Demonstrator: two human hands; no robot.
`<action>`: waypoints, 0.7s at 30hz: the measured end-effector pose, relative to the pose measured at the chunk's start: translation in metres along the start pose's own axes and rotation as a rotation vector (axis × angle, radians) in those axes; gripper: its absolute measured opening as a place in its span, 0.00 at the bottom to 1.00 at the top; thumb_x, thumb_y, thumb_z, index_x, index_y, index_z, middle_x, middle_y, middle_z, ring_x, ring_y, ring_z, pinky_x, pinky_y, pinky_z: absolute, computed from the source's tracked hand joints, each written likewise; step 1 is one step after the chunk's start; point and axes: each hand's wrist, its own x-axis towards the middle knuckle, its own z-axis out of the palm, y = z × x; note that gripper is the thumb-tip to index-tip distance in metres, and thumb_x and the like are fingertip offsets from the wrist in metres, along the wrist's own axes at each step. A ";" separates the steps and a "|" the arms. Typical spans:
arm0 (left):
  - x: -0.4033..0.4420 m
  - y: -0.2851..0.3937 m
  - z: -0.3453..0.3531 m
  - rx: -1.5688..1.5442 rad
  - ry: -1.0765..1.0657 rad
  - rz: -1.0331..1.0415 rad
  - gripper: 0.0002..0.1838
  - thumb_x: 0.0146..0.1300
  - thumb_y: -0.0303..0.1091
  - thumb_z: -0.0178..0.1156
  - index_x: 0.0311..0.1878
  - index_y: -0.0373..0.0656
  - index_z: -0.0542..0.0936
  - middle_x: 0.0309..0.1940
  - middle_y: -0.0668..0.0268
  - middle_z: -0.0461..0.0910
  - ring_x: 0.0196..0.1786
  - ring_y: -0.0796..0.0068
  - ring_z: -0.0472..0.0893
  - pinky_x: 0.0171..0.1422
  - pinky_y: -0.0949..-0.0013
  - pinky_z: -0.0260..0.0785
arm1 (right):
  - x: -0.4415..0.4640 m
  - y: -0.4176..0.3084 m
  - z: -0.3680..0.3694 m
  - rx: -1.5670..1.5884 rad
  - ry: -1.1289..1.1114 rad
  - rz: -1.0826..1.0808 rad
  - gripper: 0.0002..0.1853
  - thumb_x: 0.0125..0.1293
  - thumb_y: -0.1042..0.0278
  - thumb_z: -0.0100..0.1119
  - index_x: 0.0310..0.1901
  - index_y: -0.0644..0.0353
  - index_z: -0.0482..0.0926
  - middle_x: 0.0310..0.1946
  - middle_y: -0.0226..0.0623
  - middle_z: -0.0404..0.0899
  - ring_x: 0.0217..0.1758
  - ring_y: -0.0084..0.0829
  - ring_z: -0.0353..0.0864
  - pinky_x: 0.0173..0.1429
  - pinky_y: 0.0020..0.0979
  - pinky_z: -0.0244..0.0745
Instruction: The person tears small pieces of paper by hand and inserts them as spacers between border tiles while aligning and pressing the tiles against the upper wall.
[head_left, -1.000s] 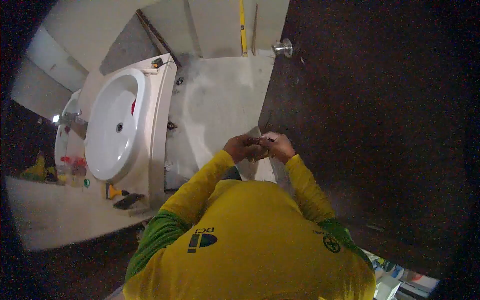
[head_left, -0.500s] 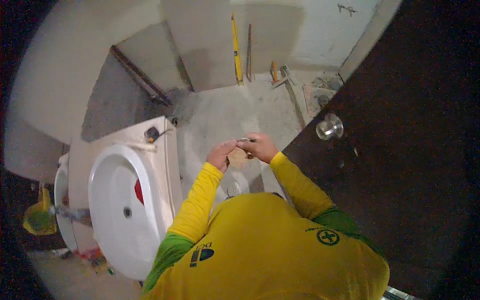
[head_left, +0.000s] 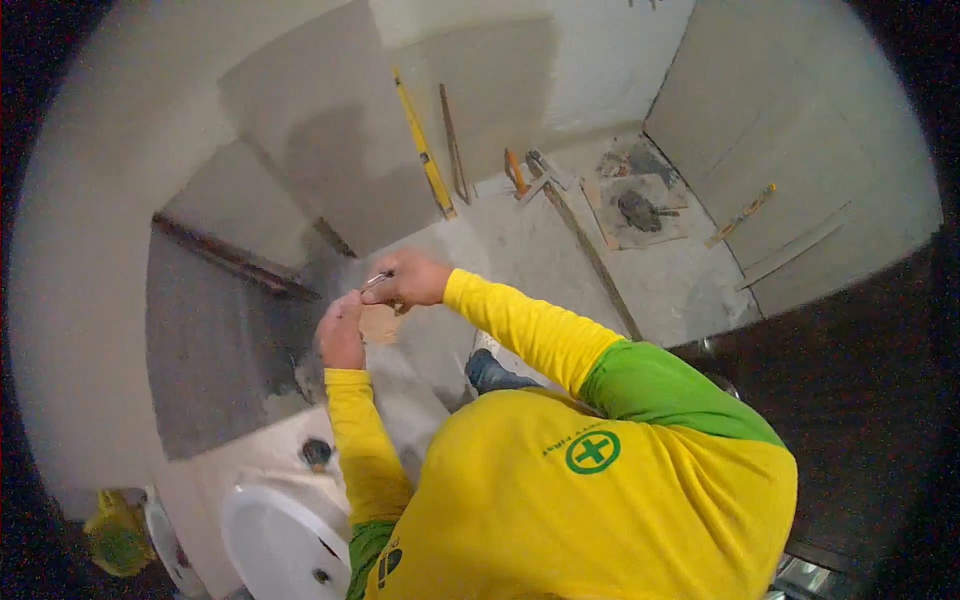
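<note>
My left hand [head_left: 342, 332] is raised above the floor beside the counter, its fingers closed and touching my right hand. Pinched in my right hand [head_left: 410, 279] is a small thin metallic object [head_left: 377, 280], too small to name. A flat tan piece [head_left: 380, 324] shows just below the fingers, between the two hands. Which hand bears the tan piece, I cannot tell.
A white basin [head_left: 275, 540] is set in the counter at lower left. Against the back wall lean a yellow level [head_left: 424, 150] and a thin strip [head_left: 453, 145]. A board with dark mortar [head_left: 640, 212] lies on the floor, near an orange-handled tool [head_left: 516, 172]. The dark door is at right.
The view has swung right, bringing the mortar board and right wall into sight. Both hands now appear further left, still together, and the basin sits lower.
</note>
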 end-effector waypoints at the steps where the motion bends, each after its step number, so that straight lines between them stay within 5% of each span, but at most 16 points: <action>1: 0.024 -0.004 0.006 -0.057 0.043 0.020 0.14 0.71 0.39 0.53 0.45 0.37 0.79 0.41 0.65 0.81 0.43 0.74 0.80 0.49 0.69 0.73 | 0.019 0.006 -0.010 -0.044 0.041 -0.112 0.15 0.59 0.58 0.66 0.37 0.63 0.81 0.28 0.38 0.81 0.31 0.27 0.80 0.37 0.30 0.76; 2: 0.045 -0.006 0.013 -0.038 0.010 0.026 0.14 0.71 0.39 0.53 0.45 0.37 0.79 0.41 0.65 0.81 0.43 0.74 0.80 0.49 0.69 0.73 | 0.035 0.011 -0.019 -0.030 0.076 -0.119 0.15 0.59 0.58 0.66 0.37 0.63 0.81 0.28 0.38 0.81 0.31 0.27 0.80 0.37 0.30 0.76; 4: 0.092 0.000 0.041 -0.642 0.057 -0.147 0.13 0.72 0.38 0.51 0.49 0.39 0.75 0.43 0.64 0.79 0.46 0.71 0.79 0.51 0.66 0.74 | 0.066 0.011 -0.050 -0.179 0.214 -0.253 0.13 0.58 0.60 0.65 0.36 0.62 0.81 0.30 0.40 0.81 0.32 0.30 0.80 0.39 0.32 0.75; 8: 0.186 0.005 0.074 -0.690 -0.177 -0.133 0.13 0.73 0.39 0.49 0.50 0.41 0.73 0.45 0.63 0.77 0.48 0.70 0.78 0.57 0.64 0.72 | 0.117 0.033 -0.116 -0.346 0.445 -0.501 0.09 0.58 0.64 0.63 0.36 0.59 0.82 0.30 0.43 0.79 0.33 0.46 0.79 0.39 0.40 0.74; 12: 0.252 0.029 0.162 -0.723 -0.223 -0.250 0.14 0.74 0.40 0.48 0.51 0.41 0.74 0.45 0.65 0.78 0.48 0.71 0.79 0.55 0.64 0.72 | 0.115 0.037 -0.200 -0.410 0.674 -0.464 0.11 0.56 0.59 0.61 0.31 0.59 0.79 0.32 0.46 0.79 0.38 0.51 0.78 0.40 0.45 0.72; 14: 0.211 0.006 0.095 -0.777 -0.383 -0.248 0.14 0.74 0.41 0.48 0.50 0.41 0.75 0.44 0.64 0.78 0.48 0.71 0.79 0.55 0.65 0.72 | 0.098 0.034 -0.101 -0.608 0.817 -0.560 0.08 0.59 0.64 0.61 0.36 0.58 0.82 0.29 0.42 0.78 0.35 0.47 0.78 0.38 0.41 0.73; 18: 0.283 -0.011 0.210 -0.794 -0.827 -0.407 0.14 0.73 0.41 0.50 0.47 0.41 0.76 0.43 0.64 0.79 0.49 0.70 0.79 0.55 0.66 0.73 | 0.034 0.027 -0.183 -0.556 1.133 -0.371 0.09 0.59 0.62 0.62 0.35 0.59 0.82 0.30 0.42 0.79 0.36 0.46 0.79 0.40 0.40 0.74; 19: 0.282 0.002 0.231 -0.795 -0.886 -0.424 0.14 0.73 0.41 0.50 0.47 0.41 0.76 0.43 0.64 0.79 0.49 0.70 0.79 0.55 0.66 0.73 | 0.022 0.030 -0.197 -0.476 1.129 -0.188 0.12 0.58 0.60 0.63 0.39 0.58 0.82 0.35 0.43 0.80 0.40 0.45 0.79 0.44 0.40 0.73; 21: 0.273 0.047 0.356 -0.327 -0.908 -0.469 0.13 0.71 0.40 0.53 0.46 0.40 0.77 0.42 0.64 0.79 0.47 0.70 0.80 0.52 0.66 0.73 | -0.051 0.056 -0.297 -0.348 1.203 0.031 0.15 0.57 0.59 0.64 0.43 0.57 0.82 0.40 0.44 0.80 0.44 0.45 0.78 0.49 0.40 0.73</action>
